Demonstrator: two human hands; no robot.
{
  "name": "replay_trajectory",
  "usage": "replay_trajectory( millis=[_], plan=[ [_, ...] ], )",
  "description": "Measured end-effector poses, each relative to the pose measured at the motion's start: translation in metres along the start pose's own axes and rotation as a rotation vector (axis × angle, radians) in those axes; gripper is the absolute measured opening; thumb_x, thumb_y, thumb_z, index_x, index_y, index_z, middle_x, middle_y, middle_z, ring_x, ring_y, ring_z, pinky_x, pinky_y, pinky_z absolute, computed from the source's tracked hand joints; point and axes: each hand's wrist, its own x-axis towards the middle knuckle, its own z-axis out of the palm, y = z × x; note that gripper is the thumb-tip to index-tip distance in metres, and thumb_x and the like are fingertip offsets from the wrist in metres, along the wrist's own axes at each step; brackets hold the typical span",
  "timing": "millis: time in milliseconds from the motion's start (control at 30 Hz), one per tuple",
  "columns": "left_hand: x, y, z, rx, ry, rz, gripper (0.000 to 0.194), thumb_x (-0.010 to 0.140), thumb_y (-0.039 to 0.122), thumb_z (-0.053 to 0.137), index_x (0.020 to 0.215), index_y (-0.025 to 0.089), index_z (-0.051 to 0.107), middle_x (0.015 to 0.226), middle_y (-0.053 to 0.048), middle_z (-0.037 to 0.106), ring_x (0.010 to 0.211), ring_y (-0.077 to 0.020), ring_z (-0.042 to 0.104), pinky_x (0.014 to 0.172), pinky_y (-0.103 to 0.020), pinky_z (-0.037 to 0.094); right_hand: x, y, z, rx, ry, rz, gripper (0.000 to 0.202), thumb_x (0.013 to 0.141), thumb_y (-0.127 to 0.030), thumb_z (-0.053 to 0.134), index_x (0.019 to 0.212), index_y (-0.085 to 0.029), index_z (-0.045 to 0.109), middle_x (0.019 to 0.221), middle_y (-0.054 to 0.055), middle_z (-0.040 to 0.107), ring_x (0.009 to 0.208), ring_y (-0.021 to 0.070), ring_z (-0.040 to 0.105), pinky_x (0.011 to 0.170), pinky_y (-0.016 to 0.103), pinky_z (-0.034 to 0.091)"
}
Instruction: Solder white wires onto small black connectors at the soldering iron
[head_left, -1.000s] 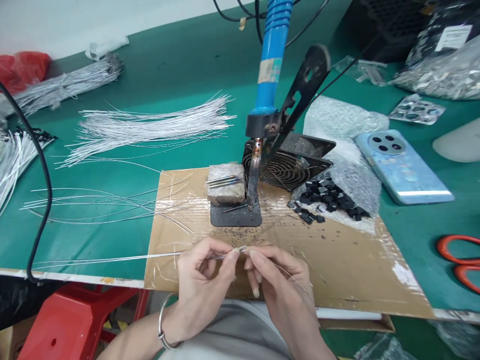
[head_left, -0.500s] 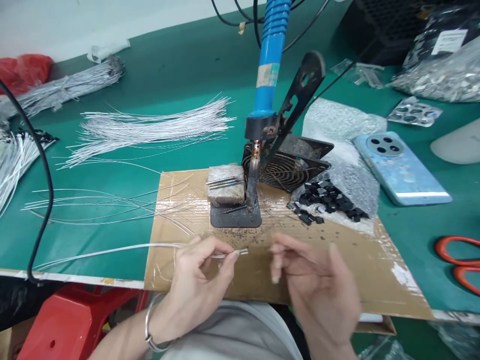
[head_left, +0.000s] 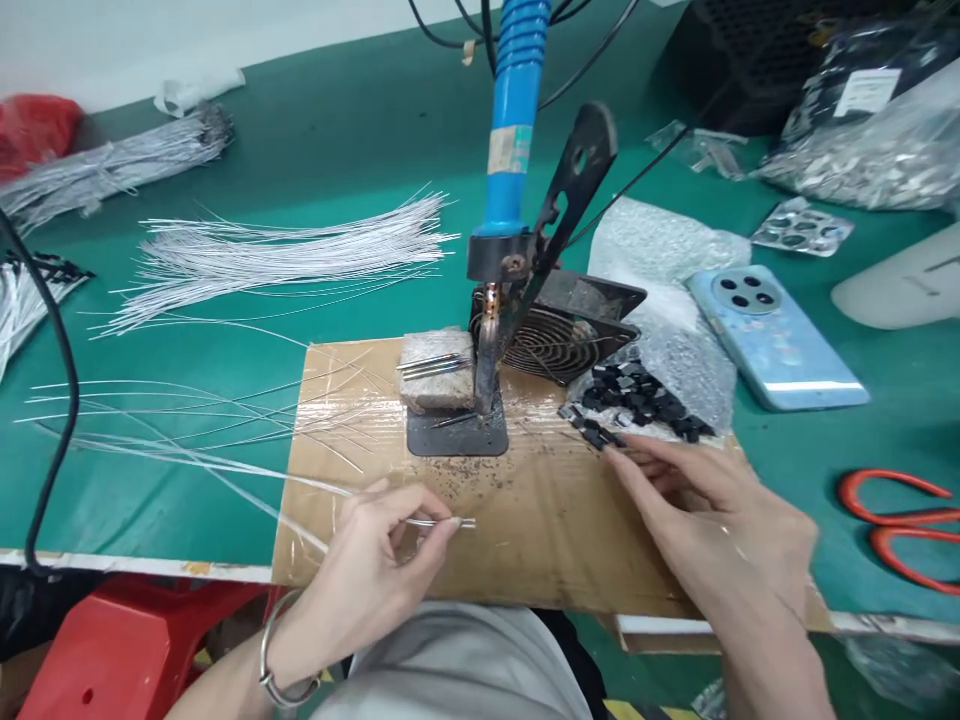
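Note:
My left hand [head_left: 390, 545] is closed in a pinch on a few thin white wires [head_left: 465, 523]. Their short ends stick out past the fingertips to the right, and their long ends trail left over the cardboard [head_left: 540, 560]. My right hand [head_left: 724, 530] reaches to the near edge of a pile of small black pieces [head_left: 649, 400] on a clear plastic bag. Its thumb and forefinger close on one black piece [head_left: 615, 442], partly hidden by the fingertips. Ahead of both hands, a blue-handled soldering iron [head_left: 517, 130] points down in its stand.
A fan with a wire guard [head_left: 555, 340] stands behind the iron. A grey block [head_left: 435, 385] carries thin metal rods. White wire bundles [head_left: 292, 255] lie at left. On the right are a blue phone [head_left: 780, 340] and red-handled scissors [head_left: 896, 515]. A black cable [head_left: 64, 400] hangs at far left.
My right hand has moved right, from open above the cardboard to the black pieces, and its fingers have closed there. My left hand keeps its pinch on the wires. The view has shifted slightly.

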Motion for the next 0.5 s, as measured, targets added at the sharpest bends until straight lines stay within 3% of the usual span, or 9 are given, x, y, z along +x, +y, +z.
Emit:
replay_trajectory(
  millis=[133, 233, 333, 500],
  plan=[
    [-0.003, 0.002, 0.002, -0.032, 0.02, 0.014, 0.012, 0.095, 0.023, 0.061, 0.086, 0.021, 0.069, 0.071, 0.001, 0.062, 0.06, -0.0133, 0.046, 0.053, -0.026, 0.031, 0.006, 0.001, 0.006, -0.167, -0.02, -0.323, 0.026, 0.096, -0.04, 0.065, 0.098, -0.016, 0.074, 0.082, 0.005, 0.071, 0.065, 0.0162, 0.063, 0.067, 0.03, 0.052],
    [0.001, 0.002, 0.002, -0.074, 0.043, -0.018, 0.011, 0.095, 0.025, 0.062, 0.089, 0.021, 0.07, 0.073, 0.0, 0.064, 0.062, -0.0129, 0.048, 0.051, -0.025, 0.029, 0.006, 0.0, 0.006, -0.146, -0.052, -0.444, 0.015, 0.098, -0.028, 0.063, 0.101, -0.015, 0.07, 0.086, 0.005, 0.07, 0.068, 0.0159, 0.063, 0.07, 0.03, 0.052],
    [0.007, 0.001, 0.003, -0.146, 0.064, -0.044, 0.012, 0.095, 0.025, 0.062, 0.088, 0.02, 0.071, 0.073, -0.001, 0.065, 0.062, -0.0124, 0.049, 0.051, -0.024, 0.03, 0.004, -0.003, 0.004, -0.105, -0.061, -0.434, 0.01, 0.098, -0.022, 0.062, 0.101, -0.016, 0.07, 0.085, 0.003, 0.07, 0.062, 0.0127, 0.061, 0.066, 0.028, 0.05],
    [0.015, 0.002, 0.002, -0.198, 0.025, -0.055, 0.014, 0.094, 0.026, 0.063, 0.086, 0.018, 0.071, 0.069, 0.001, 0.064, 0.053, -0.0096, 0.036, 0.046, -0.024, 0.023, 0.001, -0.009, 0.002, -0.116, -0.015, -0.303, 0.016, 0.099, -0.027, 0.062, 0.094, -0.017, 0.073, 0.081, 0.003, 0.071, 0.059, 0.012, 0.062, 0.06, 0.026, 0.048]
  ],
)
